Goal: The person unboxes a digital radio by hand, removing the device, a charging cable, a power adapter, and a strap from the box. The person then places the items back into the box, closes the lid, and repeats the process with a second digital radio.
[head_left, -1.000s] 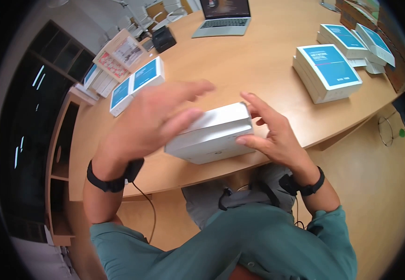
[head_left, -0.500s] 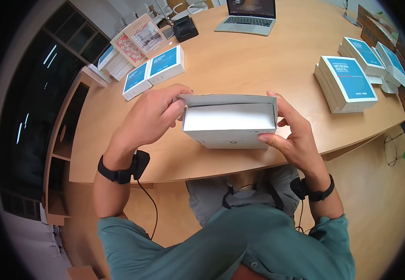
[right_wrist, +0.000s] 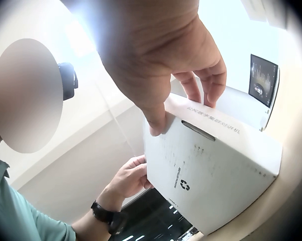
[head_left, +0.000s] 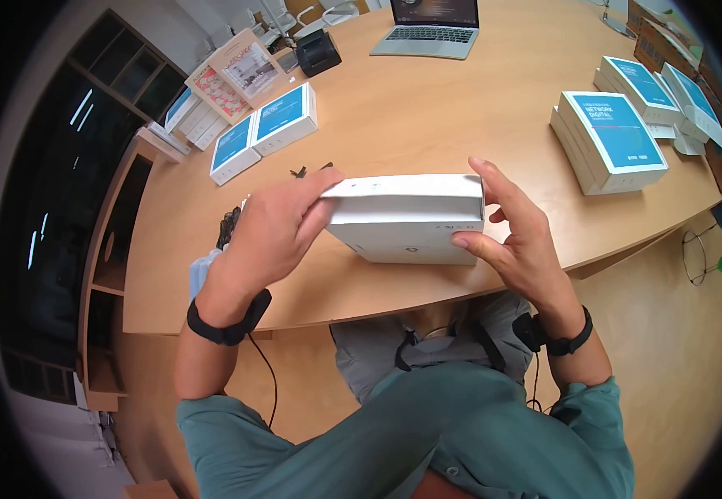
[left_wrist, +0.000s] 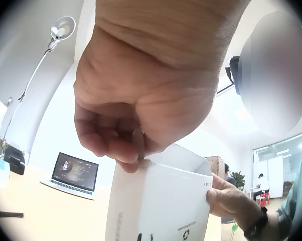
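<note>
A white box stands upright near the table's front edge, its top flap partly folded over the opening with a gap below it. At the upper left corner, my left hand pinches the flap between thumb and curled fingers. My right hand grips the right side, thumb on the near face and fingers behind. The left wrist view has the left hand over the corner of the box. In the right wrist view, a recycling mark and a slot show on the box under the right hand.
Blue-and-white boxes lie at the left and in a stack at the right. A laptop is at the back. Beside my left wrist are dark cables and a pale blue object. Books stand at the back left.
The flap, raised half a second ago, now leans over the opening and covers most of it. My left hand has moved with it. Cables and the pale blue object have come into view.
</note>
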`<state>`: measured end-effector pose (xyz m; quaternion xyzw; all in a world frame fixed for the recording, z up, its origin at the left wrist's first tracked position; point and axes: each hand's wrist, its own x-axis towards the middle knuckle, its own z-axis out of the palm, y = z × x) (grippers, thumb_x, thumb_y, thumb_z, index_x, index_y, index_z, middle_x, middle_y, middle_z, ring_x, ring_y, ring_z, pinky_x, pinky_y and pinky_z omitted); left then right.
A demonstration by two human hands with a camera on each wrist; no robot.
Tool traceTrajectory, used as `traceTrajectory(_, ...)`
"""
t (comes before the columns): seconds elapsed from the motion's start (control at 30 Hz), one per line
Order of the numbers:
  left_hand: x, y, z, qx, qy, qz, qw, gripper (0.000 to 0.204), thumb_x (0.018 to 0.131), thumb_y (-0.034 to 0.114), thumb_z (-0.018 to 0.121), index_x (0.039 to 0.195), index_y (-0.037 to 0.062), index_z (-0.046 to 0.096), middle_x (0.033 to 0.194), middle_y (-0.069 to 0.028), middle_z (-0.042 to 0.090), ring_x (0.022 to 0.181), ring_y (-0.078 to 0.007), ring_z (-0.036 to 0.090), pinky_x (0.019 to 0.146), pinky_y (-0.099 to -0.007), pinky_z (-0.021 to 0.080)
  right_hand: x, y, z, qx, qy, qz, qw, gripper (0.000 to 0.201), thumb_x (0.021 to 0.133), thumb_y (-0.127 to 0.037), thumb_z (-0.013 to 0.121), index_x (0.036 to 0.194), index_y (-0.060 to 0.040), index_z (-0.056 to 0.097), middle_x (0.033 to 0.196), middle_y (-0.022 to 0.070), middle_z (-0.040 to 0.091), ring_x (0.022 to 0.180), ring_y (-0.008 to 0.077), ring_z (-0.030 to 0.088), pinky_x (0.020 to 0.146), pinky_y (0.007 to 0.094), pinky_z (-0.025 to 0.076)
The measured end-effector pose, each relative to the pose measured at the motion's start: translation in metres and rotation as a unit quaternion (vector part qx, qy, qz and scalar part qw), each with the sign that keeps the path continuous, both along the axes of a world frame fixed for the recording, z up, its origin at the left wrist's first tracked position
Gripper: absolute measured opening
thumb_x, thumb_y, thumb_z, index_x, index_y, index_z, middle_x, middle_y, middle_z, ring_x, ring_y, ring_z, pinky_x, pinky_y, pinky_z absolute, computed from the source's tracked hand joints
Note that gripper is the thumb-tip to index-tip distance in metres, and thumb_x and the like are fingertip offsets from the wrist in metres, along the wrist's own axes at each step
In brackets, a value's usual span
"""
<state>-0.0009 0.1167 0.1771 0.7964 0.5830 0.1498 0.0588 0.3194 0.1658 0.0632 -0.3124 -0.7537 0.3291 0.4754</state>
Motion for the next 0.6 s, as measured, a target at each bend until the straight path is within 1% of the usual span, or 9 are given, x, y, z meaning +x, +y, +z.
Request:
traceTrajectory(0.03,0.000,-0.004,-0.004,0.001,-0.001,-0.002,1.000,0.033,0.107,0.015,0.065,0.137,0.0035,0.073,0.115,-0.0202,0.079,0.099,-0.0306,0.077,0.089,-0.0388,0.060,0.000,0.001,0.001,-0.010,0.008,0.002,1.000,0.084,0.088,-0.017,0.094,0.164,-0.0155,0.056,0.144,0.0135,0.071,0.126,0.0315,0.070,0.100,0.0413,0.058)
traceTrajectory(0.1,-0.003,-0.010,-0.018,0.087,0.032,-0.069,0.993,0.044,0.107,0.018,0.069,0.150,0.0068,0.067,0.149,-0.0276,0.066,0.131,-0.0431,0.067,0.108,-0.0442,0.056,0.000,0.004,-0.005,0.020,0.014,0.004,1.000,0.079,0.089,-0.014,0.093,0.160,-0.0149,0.059,0.142,0.0143,0.071,0.127,0.0328,0.070,0.102,0.0422,0.058)
traceTrajectory(0.13,-0.009,-0.011,-0.028,0.054,0.036,-0.075,0.995,0.055,0.105,0.019,0.073,0.158,0.0091,0.061,0.165,-0.0287,0.050,0.148,-0.0480,0.055,0.119,-0.0472,0.050,-0.001,0.006,-0.009,0.049,0.022,0.010,0.999,0.074,0.089,-0.012,0.091,0.157,-0.0143,0.062,0.141,0.0150,0.071,0.128,0.0341,0.070,0.104,0.0431,0.058)
traceTrajectory(0.23,-0.013,-0.017,-0.059,0.078,-0.031,-0.100,0.991,0.059,0.104,0.019,0.074,0.160,0.0093,0.059,0.164,-0.0293,0.050,0.143,-0.0485,0.058,0.119,-0.0464,0.049,0.004,0.006,-0.017,0.058,0.019,0.036,0.997,0.063,0.090,-0.009,0.089,0.149,-0.0114,0.068,0.141,0.0183,0.071,0.130,0.0376,0.069,0.108,0.0447,0.057)
traceTrajectory(0.3,-0.016,-0.029,-0.053,0.054,-0.042,-0.117,0.991,0.068,0.098,0.014,0.078,0.162,0.0053,0.055,0.164,-0.0286,0.050,0.142,-0.0465,0.059,0.119,-0.0466,0.050,0.007,0.003,-0.014,0.085,0.004,0.042,0.996,0.056,0.090,-0.007,0.089,0.142,-0.0086,0.071,0.140,0.0210,0.071,0.130,0.0402,0.069,0.108,0.0450,0.057)
traceTrajectory(0.37,-0.012,-0.040,-0.060,-0.046,-0.292,-0.028,0.955,0.073,0.090,0.008,0.081,0.158,0.0001,0.055,0.157,-0.0272,0.056,0.139,-0.0433,0.063,0.117,-0.0469,0.051,0.010,0.002,-0.020,0.100,0.017,0.071,0.992,0.056,0.090,-0.008,0.089,0.143,-0.0079,0.070,0.142,0.0203,0.070,0.133,0.0413,0.067,0.109,0.0456,0.057)
traceTrajectory(0.5,-0.005,-0.055,-0.081,-0.090,-0.292,0.005,0.952,0.071,0.085,0.003,0.081,0.151,-0.0026,0.058,0.149,-0.0259,0.063,0.134,-0.0426,0.067,0.116,-0.0479,0.053,0.030,-0.005,-0.022,0.171,-0.022,0.078,0.982,0.064,0.096,-0.025,0.087,0.153,-0.0078,0.063,0.154,0.0231,0.062,0.140,0.0435,0.061,0.109,0.0468,0.057)
traceTrajectory(0.53,0.002,-0.057,-0.089,0.056,-0.206,-0.062,0.975,0.068,0.083,0.001,0.083,0.147,-0.0010,0.061,0.146,-0.0245,0.064,0.130,-0.0434,0.068,0.113,-0.0491,0.055,0.036,-0.016,-0.025,0.071,0.018,0.055,0.996,0.069,0.100,-0.033,0.083,0.158,-0.0071,0.058,0.158,0.0239,0.058,0.143,0.0411,0.060,0.109,0.0471,0.058)
traceTrajectory(0.6,0.015,-0.058,-0.115,0.273,-0.086,-0.155,0.946,0.062,0.079,-0.004,0.081,0.139,0.0034,0.067,0.138,-0.0219,0.067,0.127,-0.0484,0.068,0.108,-0.0562,0.059,0.041,-0.033,-0.036,-0.193,0.100,0.072,0.974,0.086,0.106,-0.047,0.072,0.174,-0.0073,0.035,0.165,0.0232,0.049,0.142,0.0316,0.058,0.103,0.0436,0.062)
